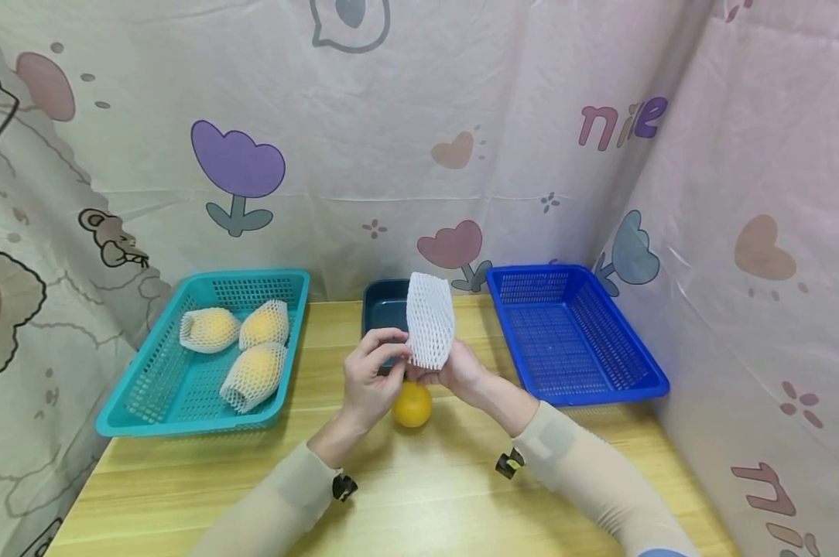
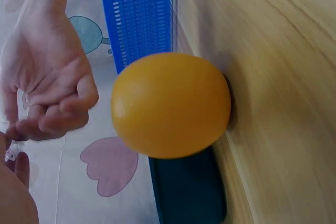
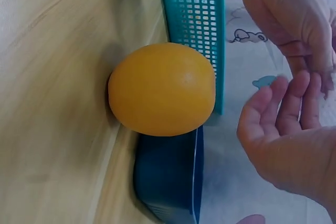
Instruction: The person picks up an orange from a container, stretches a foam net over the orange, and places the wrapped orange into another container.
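Note:
Above the table, both hands are at the lower end of a white foam fruit net (image 1: 429,321), which stands up tall and flattened in the head view. My left hand (image 1: 374,379) pinches its lower left edge between thumb and fingers. My right hand (image 1: 464,373) holds it from the lower right with curled fingers, partly hidden behind the net. Beneath the hands an orange (image 1: 412,404) sits bare on the table. In both wrist views this orange (image 2: 170,106) looms large, with the hands off to one side of it.
At the left, a teal basket (image 1: 183,425) holds several yellow fruits in foam nets (image 1: 255,375). A blue basket (image 1: 580,398) stands at the right. Behind the hands is a small dark blue bin (image 1: 385,290). A printed curtain (image 1: 364,155) hangs along the wooden table's (image 1: 433,495) back.

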